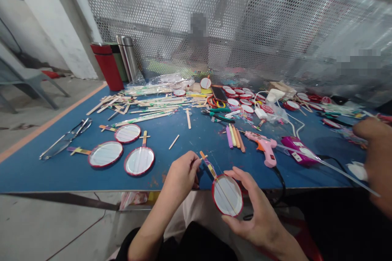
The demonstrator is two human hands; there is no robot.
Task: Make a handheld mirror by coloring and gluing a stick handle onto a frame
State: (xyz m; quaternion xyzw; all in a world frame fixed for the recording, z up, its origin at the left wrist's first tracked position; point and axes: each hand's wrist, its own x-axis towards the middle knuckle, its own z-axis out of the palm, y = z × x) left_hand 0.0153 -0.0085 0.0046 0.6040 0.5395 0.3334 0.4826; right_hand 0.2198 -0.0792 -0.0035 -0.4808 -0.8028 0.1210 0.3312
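Observation:
My right hand (257, 216) holds a small toy banjo by its round body (227, 196), thumb at the lower rim and fingers at the upper. The body is a white disc with a red rim and thin strings across it. Its craft-stick neck (209, 166) points up and left, with a short stick crossing near the end. There my left hand (185, 171) is closed in a pinch at the cross stick; the fingertips are partly hidden. Left of my hands lie three similar toy banjos (139, 161), and a short loose stick (174, 141) rests nearby.
A pink glue gun (265, 146) with a long clear rod lies right, beside colored sticks (235, 137) and a purple power strip (298, 150). Pliers (219, 114), craft sticks (119, 103) and glasses (65, 138) are on the blue table (104, 179). Another person's hand (376, 142) is at far right.

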